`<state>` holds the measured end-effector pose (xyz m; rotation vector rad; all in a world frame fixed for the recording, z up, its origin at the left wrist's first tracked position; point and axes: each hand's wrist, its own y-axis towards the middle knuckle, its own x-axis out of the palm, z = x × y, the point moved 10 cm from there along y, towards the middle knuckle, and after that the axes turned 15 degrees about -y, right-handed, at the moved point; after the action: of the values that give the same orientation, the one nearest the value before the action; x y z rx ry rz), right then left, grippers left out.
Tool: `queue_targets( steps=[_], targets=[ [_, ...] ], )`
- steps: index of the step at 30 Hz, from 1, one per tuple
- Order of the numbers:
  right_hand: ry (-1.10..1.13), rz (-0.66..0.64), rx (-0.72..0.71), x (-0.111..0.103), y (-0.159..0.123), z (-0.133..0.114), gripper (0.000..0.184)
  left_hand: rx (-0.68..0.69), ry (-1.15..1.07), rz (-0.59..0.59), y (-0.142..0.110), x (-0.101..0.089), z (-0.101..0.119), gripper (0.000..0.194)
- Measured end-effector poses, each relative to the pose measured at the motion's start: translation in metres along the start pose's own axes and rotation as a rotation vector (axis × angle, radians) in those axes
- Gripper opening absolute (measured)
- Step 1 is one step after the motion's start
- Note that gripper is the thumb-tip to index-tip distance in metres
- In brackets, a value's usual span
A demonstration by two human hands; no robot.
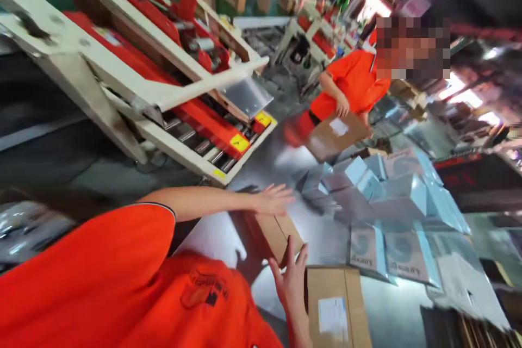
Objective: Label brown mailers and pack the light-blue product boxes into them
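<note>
A brown cardboard box (274, 234) lies on the metal table in front of my orange shirt. My left hand (274, 199) reaches across its far end, fingers stretched out; whether the palm touches the cardboard I cannot tell. At the opposite end my right hand (289, 274) is spread, fingertips up by the box's edge and nothing held. Right beside that hand is a second brown carton (338, 307) bearing a white label (332, 315).
Several light-blue and grey printed boxes (367, 247) are piled on the metal table (326, 234). Beyond it, a person in orange (350, 81) holds a labelled carton (337, 133). A red-and-cream roller machine (191, 136) stands at the upper left. Flat cardboard edges (473, 329) show bottom right.
</note>
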<state>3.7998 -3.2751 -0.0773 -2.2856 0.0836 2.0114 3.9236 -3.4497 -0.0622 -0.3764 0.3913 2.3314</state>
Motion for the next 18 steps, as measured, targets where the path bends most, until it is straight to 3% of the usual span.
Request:
queue_targets(
  steps=[2, 4, 6, 8, 11, 14, 18],
  targets=[
    [-0.015, -0.029, 0.104, 0.013, 0.006, 0.006, 0.077, -0.058, -0.333, 0.131, 0.003, -0.023, -0.026, 0.062],
    [0.041, -0.095, 0.147, 0.02, 0.029, 0.008, 0.083, -0.15, -0.551, 0.398, -0.007, -0.057, -0.062, 0.064],
    [0.122, -0.157, 0.172, 0.022, 0.069, 0.01, 0.089, -0.25, -0.608, 0.665, -0.034, -0.084, -0.096, 0.062],
    [0.181, -0.136, 0.159, 0.016, 0.125, 0.005, 0.094, -0.331, -0.587, 0.794, -0.067, -0.09, -0.119, 0.054],
    [0.239, -0.027, 0.07, 0.001, 0.222, -0.028, 0.096, -0.411, -0.61, 0.725, -0.106, -0.064, -0.138, 0.046],
    [0.296, -0.02, -0.007, -0.002, 0.307, -0.077, 0.098, -0.48, -0.652, 0.63, -0.132, -0.028, -0.144, 0.044],
    [0.38, -0.074, -0.03, 0.003, 0.37, -0.104, 0.107, -0.545, -0.578, 0.502, -0.125, 0.003, -0.142, 0.045]
  ],
)
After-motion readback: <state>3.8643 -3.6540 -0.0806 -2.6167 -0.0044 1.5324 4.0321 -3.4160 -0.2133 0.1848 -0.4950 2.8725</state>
